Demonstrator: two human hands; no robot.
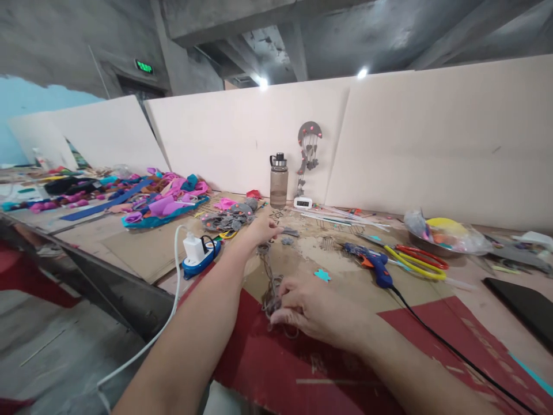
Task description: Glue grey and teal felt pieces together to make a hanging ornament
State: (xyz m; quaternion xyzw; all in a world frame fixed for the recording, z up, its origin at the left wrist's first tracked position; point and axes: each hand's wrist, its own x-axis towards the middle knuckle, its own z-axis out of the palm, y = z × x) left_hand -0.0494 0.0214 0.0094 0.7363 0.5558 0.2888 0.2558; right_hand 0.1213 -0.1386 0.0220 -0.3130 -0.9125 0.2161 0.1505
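My left hand [260, 229] reaches far forward over the table, its fingers closed around a small grey felt piece [288, 232] beside a pile of grey felt shapes [228, 218]. My right hand [311, 308] rests nearer to me, pressing down on the end of a grey felt string [269, 283] that runs along the cardboard from one hand toward the other. A small teal felt cut-out [322, 275] lies just beyond my right hand.
A blue glue gun [377, 266] with a black cord lies to the right, by yellow and red scissors [418, 260]. A power strip [199, 255] sits left. A water bottle [279, 180], small clock [303, 202] and hanging felt ornament [308, 151] stand against the white board.
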